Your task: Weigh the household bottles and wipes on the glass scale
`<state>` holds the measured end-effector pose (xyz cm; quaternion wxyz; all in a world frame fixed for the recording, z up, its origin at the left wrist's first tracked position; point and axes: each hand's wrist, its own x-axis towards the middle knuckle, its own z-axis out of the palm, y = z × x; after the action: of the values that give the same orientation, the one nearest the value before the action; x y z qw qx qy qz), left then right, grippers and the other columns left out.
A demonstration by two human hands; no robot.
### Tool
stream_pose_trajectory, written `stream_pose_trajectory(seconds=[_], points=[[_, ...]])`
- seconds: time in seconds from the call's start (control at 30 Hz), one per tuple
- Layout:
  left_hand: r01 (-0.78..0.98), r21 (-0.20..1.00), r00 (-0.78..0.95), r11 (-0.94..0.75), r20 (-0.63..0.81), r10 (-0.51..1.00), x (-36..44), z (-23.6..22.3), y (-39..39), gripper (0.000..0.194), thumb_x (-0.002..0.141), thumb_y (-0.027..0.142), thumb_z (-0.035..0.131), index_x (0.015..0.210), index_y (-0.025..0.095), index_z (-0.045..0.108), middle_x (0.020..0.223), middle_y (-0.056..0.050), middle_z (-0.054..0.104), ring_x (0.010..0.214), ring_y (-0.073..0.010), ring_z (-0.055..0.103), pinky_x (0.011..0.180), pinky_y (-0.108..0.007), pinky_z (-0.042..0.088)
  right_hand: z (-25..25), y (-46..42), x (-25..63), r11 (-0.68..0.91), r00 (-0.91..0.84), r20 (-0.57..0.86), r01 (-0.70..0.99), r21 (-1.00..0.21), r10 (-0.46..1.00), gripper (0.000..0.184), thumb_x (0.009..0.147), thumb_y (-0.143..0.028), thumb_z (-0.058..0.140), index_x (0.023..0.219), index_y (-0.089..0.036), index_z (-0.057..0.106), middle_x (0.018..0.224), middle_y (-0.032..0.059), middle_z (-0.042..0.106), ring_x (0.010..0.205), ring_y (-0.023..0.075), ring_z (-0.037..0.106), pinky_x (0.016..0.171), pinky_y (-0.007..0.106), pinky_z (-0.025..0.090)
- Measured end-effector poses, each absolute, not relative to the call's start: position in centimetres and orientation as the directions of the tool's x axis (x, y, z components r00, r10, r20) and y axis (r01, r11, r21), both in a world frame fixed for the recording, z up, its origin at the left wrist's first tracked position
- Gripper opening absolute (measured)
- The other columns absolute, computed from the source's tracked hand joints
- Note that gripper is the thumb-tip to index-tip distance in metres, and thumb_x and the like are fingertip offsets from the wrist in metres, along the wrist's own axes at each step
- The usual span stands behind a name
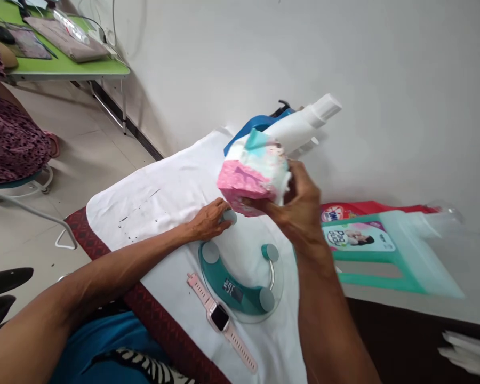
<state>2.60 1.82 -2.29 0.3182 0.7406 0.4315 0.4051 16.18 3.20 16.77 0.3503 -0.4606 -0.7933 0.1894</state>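
pack held above a glass scale, seen from the wearer's head. the right hand (302,205) is closed around a pink-and-white pack (246,178), its fingers and thumb clamped on the side nearest that arm; the left hand (210,220) lies at the far edge of the scale (240,288), touching a round grey pad (230,216) (whether it grips or merely rests there cannot be told). the hands are apart. state of the work, as judged: the pack is in grasp and off the desk (144,213); it is not set on the scale, whose display (232,289), nearer the body than both hands, shows digits too unclear to read. orientation: the pack's pink end points leftward and down toward the left hand, its white part toward the right hand; foreshortening and blur leave the long axis uncertain. a pink-strapped watch (220,317) lies between the forearms, beside the scale. a white bottle (300,128) stands out beyond the right hand.
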Motion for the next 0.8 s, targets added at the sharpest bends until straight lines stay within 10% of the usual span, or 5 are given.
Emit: stream_pose_trajectory(seconds=[0.43, 0.8], points=[[0.375, 0.845, 0.302, -0.381, 0.277, 0.912, 1.8, -1.8, 2.3, 0.028, 0.108, 0.026, 0.041, 0.123, 0.019, 0.064, 0.123, -0.011, 0.067, 0.110, -0.0247, 0.068, 0.102, -0.042, 0.055, 14.0, -6.7, 25.2, 0.333, -0.324, 0.082, 0.896, -0.293, 0.943, 0.060, 0.079, -0.066, 0.084, 0.118, -0.024, 0.068, 0.113, 0.0108, 0.075, 0.105, 0.0334, 0.073, 0.090, 0.046, 0.060], [0.367, 0.856, 0.280, -0.364, 0.272, 0.921, 1.7, -1.3, 2.8, 0.023, 0.106, 0.028, 0.046, 0.112, 0.018, 0.066, 0.111, -0.011, 0.070, 0.106, -0.0251, 0.068, 0.100, -0.042, 0.054, 13.7, -8.4, 27.4, 0.060, -0.063, 0.011, 0.850, -0.523, 0.998, 0.104, 0.072, -0.074, 0.088, 0.157, -0.029, 0.049, 0.166, 0.0159, 0.052, 0.151, 0.0406, 0.052, 0.120, 0.065, 0.049]])
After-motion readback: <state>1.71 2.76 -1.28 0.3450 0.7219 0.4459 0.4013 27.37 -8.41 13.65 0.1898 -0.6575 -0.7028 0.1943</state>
